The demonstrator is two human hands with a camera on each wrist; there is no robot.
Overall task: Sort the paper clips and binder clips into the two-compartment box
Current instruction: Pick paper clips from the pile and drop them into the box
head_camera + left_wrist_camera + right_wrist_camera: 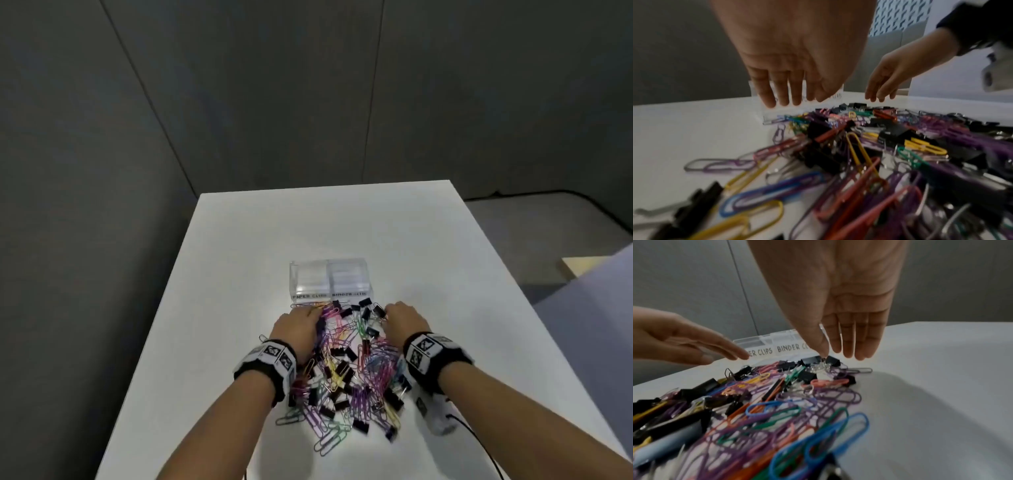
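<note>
A clear two-compartment box point(329, 295), labelled PAPER CLIPS on the left and BINDER CLIPS on the right, stands mid-table; both compartments look bare. A mixed pile point(346, 370) of coloured paper clips and black binder clips spreads in front of it. My left hand point(308, 313) hovers over the pile's far left with straight fingers point(770, 100), holding nothing. My right hand point(394, 310) hangs over the far right, fingers straight point(849, 352); its thumb tip touches a black binder clip point(833, 361) beside the box point(781, 347).
The white table point(239, 257) has bare surface left, right and behind the box. Its edges drop off at both sides. A cable point(479, 442) trails from my right wrist across the near right part of the table. Grey wall panels stand behind.
</note>
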